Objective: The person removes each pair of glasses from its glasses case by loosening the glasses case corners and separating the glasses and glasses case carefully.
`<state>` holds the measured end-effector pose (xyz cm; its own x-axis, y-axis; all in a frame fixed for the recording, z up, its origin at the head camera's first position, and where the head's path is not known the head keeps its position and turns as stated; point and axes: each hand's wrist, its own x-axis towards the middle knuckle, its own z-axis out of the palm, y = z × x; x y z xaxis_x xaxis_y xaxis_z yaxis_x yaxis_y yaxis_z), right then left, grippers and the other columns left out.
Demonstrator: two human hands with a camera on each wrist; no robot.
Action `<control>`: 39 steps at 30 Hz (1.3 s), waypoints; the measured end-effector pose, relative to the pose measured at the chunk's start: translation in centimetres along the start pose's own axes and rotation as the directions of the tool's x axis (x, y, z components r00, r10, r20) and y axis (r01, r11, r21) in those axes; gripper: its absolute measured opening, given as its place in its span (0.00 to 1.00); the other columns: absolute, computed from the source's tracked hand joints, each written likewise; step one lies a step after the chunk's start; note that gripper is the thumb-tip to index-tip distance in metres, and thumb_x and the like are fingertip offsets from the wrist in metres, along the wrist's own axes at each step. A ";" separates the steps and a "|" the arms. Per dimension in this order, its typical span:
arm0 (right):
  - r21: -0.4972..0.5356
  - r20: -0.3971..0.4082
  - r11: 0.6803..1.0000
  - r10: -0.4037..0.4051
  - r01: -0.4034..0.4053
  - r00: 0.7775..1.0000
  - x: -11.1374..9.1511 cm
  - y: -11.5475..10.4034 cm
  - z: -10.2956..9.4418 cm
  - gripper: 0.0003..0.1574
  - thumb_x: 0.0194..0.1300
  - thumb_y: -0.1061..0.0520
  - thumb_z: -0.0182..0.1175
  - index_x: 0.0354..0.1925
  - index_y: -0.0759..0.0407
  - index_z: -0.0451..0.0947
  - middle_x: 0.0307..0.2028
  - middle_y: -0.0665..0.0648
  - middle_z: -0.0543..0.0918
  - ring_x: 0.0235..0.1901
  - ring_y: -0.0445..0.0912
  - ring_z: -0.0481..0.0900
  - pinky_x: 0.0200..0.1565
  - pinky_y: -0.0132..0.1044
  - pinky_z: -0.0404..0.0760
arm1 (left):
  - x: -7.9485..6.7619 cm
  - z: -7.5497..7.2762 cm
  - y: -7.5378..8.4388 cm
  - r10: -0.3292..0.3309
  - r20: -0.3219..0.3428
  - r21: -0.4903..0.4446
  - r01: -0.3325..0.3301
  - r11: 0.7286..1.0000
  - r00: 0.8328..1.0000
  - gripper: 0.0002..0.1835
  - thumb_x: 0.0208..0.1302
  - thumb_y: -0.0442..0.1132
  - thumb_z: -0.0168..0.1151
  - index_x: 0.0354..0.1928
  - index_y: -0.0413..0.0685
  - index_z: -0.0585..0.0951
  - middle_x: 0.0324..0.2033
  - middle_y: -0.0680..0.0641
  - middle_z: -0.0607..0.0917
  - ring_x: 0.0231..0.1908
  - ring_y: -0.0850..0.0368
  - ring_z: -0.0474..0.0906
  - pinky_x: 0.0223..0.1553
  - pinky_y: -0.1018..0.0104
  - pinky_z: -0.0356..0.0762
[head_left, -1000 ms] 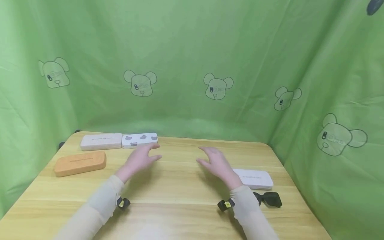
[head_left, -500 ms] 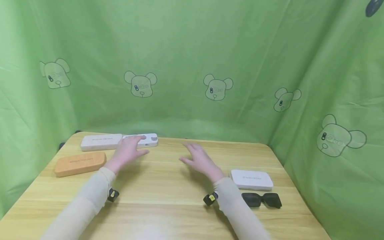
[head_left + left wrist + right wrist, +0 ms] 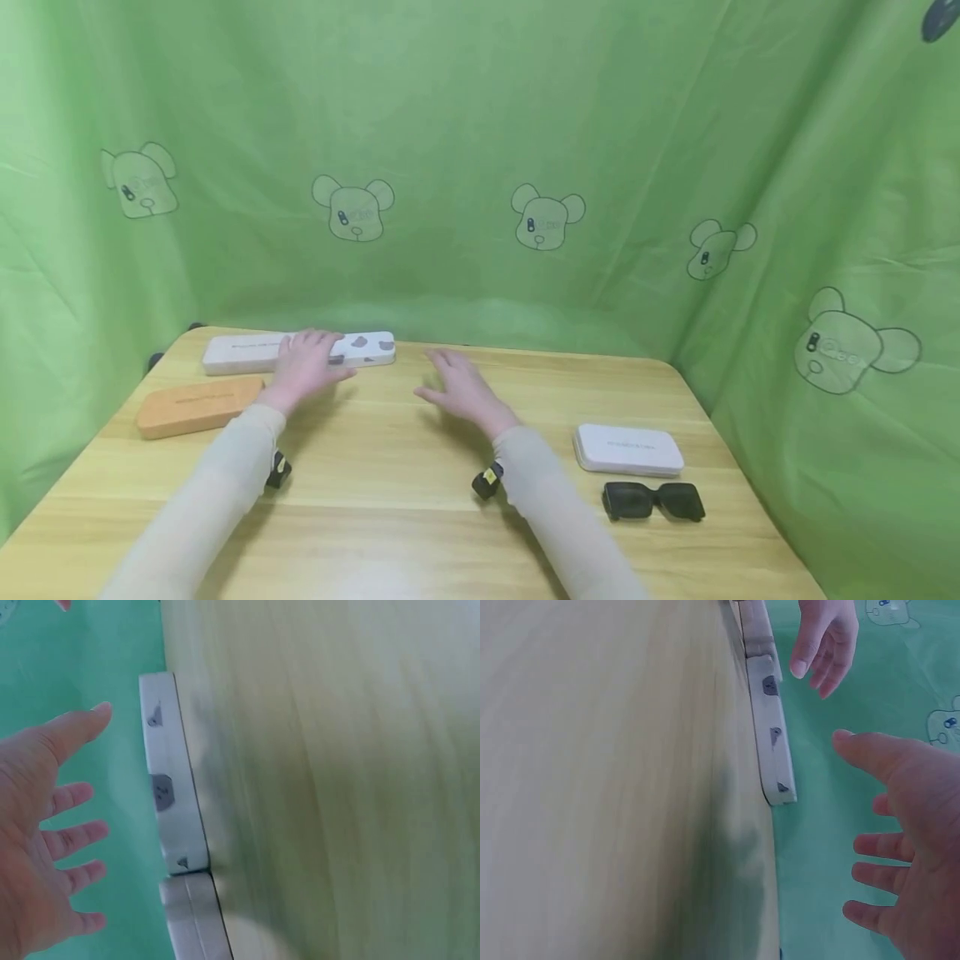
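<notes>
My left hand [image 3: 306, 367] hovers over the meeting ends of two cases at the table's back left, fingers spread and holding nothing. One is a white glasses case with grey patches [image 3: 372, 347], partly hidden by the hand; the other is a plain pale case [image 3: 238, 355]. In the left wrist view, a gap separates the hand [image 3: 37, 840] from the patched case [image 3: 171, 772]. To the right of that case my right hand [image 3: 463, 390] is held above the wood, thumb and fingers extended around nothing.
An orange case [image 3: 197, 407] lies at the left, close to the left sleeve. On the right side are a white case [image 3: 628, 450] and black sunglasses [image 3: 654, 502]. Green curtain [image 3: 450, 275] rises behind the wooden table [image 3: 405, 533] and along its sides.
Both hands have moved to the left, the left one from the patched case toward its join with the pale case. The sunglasses, partly covered by the right arm before, now show fully.
</notes>
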<state>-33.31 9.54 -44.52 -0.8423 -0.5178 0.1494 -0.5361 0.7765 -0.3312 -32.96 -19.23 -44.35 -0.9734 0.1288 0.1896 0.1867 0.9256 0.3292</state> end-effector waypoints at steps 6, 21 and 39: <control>-0.020 0.017 1.000 -0.005 0.005 1.000 1.8 -1.0 1.1 0.51 0.63 0.37 0.61 0.75 0.54 0.53 0.72 0.63 0.62 0.72 0.57 0.59 0.74 0.55 0.58 | 0.5 0.3 -1.1 -0.034 0.009 -0.003 0.034 0.999 0.999 0.42 0.58 0.58 0.66 0.68 0.43 0.66 0.68 0.33 0.67 0.71 0.29 0.52 0.70 0.26 0.35; -0.105 0.043 0.994 -0.022 0.026 0.999 5.7 -2.4 2.9 0.54 0.63 0.35 0.60 0.76 0.55 0.50 0.72 0.62 0.63 0.72 0.56 0.60 0.74 0.52 0.59 | 2.0 0.6 -3.5 -0.097 0.042 0.060 0.094 0.994 0.994 0.46 0.53 0.58 0.70 0.67 0.39 0.66 0.69 0.30 0.64 0.71 0.27 0.48 0.68 0.24 0.31; -0.156 0.114 0.985 0.090 -0.072 0.989 8.0 -2.8 3.9 0.56 0.64 0.32 0.57 0.76 0.56 0.47 0.74 0.62 0.59 0.75 0.57 0.55 0.74 0.56 0.57 | 3.3 1.0 -4.9 -0.081 0.123 0.124 0.066 0.990 0.989 0.47 0.53 0.62 0.68 0.67 0.38 0.68 0.69 0.30 0.63 0.73 0.27 0.42 0.69 0.24 0.30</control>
<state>-38.35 1.79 -46.05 -0.8755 -0.4831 0.0116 -0.4762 0.8583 -0.1915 -37.21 -23.01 -46.27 -0.9942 0.0964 0.0468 0.1045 0.9690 0.2238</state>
